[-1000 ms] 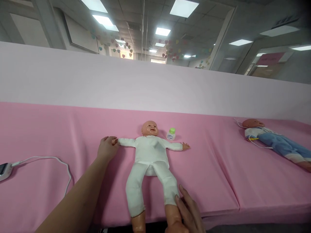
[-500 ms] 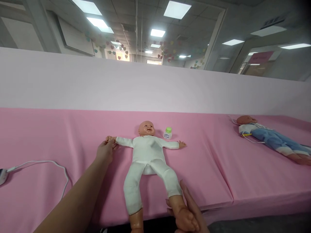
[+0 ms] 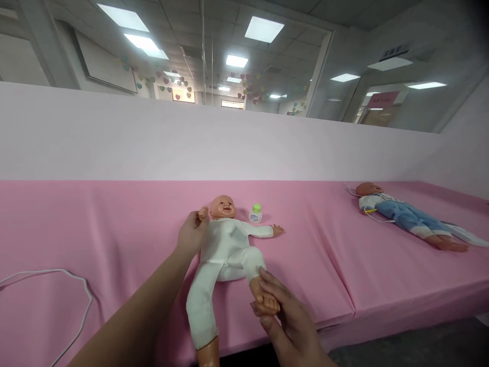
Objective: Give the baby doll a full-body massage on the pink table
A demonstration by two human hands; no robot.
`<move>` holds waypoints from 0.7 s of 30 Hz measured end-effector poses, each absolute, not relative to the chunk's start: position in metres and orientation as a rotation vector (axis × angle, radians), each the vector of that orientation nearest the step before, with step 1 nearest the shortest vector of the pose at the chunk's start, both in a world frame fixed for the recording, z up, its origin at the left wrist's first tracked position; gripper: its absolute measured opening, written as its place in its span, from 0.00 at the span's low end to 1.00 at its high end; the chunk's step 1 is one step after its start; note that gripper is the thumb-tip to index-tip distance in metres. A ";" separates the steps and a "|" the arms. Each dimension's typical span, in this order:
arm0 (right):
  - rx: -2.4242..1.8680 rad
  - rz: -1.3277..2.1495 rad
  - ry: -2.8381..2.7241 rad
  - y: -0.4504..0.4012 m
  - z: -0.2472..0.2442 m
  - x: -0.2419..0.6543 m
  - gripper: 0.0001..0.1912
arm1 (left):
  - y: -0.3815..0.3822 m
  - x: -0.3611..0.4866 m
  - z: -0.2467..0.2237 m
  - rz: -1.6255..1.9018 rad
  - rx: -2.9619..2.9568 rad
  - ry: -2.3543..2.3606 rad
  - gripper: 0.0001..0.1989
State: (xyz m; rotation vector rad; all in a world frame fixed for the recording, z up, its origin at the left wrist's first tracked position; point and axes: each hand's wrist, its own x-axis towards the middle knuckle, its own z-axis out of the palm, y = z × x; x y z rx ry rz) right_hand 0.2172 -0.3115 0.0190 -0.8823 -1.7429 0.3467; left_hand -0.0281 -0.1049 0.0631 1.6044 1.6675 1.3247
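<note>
A baby doll (image 3: 223,242) with a white cloth body lies face up on the pink-covered table (image 3: 301,285). My left hand (image 3: 193,232) is closed around the doll's hand on the left side of the picture, close beside its head. My right hand (image 3: 286,311) grips the doll's foot (image 3: 265,300) on the right side, with that leg bent and raised toward the belly. The doll's other leg lies stretched toward me, its foot cut off by the frame. Its other arm rests stretched out to the right.
A small bottle (image 3: 255,213) with a green cap stands right of the doll's head. Farther right lies a second doll (image 3: 405,214) in blue trousers with thin tubing. A white cable (image 3: 82,300) curves across the left. A white wall (image 3: 153,137) with glass above rises behind.
My left hand has brought the doll's hand in from the side to near its head. My right hand has pushed the held leg upward, bending it. The view has shifted slightly right.
</note>
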 end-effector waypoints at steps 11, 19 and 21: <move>-1.127 0.406 -1.726 -0.219 0.046 0.192 0.22 | -0.115 -0.016 0.035 0.937 2.432 1.474 0.20; -1.088 0.405 -1.662 -0.205 0.046 0.173 0.23 | -0.110 -0.019 0.034 1.061 2.261 1.447 0.20; -1.078 0.426 -1.622 -0.217 0.046 0.176 0.23 | -0.107 -0.026 0.035 1.155 2.090 1.463 0.20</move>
